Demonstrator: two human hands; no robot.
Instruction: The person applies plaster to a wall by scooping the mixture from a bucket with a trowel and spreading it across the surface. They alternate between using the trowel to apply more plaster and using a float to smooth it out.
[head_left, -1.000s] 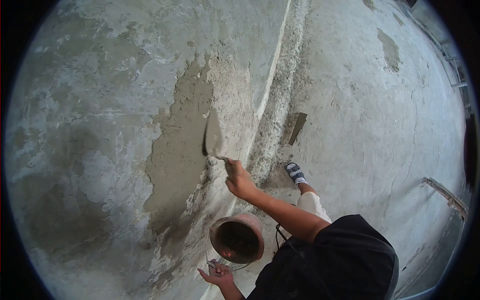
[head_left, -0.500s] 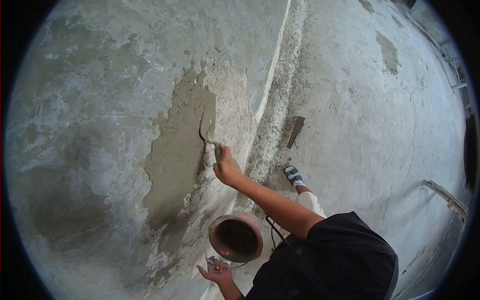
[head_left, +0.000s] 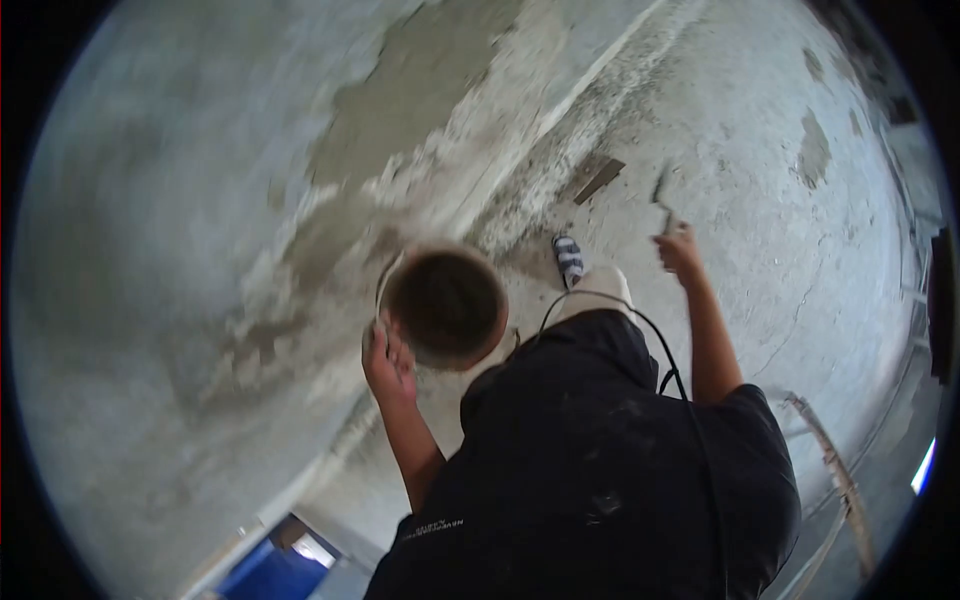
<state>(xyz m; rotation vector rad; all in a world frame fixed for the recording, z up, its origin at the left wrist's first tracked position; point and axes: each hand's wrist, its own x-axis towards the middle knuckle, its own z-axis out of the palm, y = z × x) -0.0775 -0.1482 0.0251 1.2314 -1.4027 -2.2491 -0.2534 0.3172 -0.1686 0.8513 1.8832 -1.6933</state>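
My left hand [head_left: 388, 362] is closed round the wire handle of a round bucket [head_left: 489, 344], which hangs tilted with its mouth toward me. The inside is dark, so its contents cannot be made out. Out to the right, over the floor, my right hand [head_left: 680, 252] grips a small trowel [head_left: 661, 190] by its handle, the blade pointing away and blurred. A darker, damp-looking mortar patch [head_left: 400, 100] spreads across the rough grey wall [head_left: 180, 200] at upper left, away from both hands.
A flat strip [head_left: 599, 181] lies on the floor beside the wall's foot, near my sandalled foot [head_left: 568, 262]. A dark cable [head_left: 650, 325] loops in front of my body. A wooden bar [head_left: 835, 470] stands at right; something blue [head_left: 270, 570] shows at lower left.
My right hand has drawn the trowel off the mortar patch and swung it right, over the floor. My left hand and the bucket appear higher in view, and the camera has turned.
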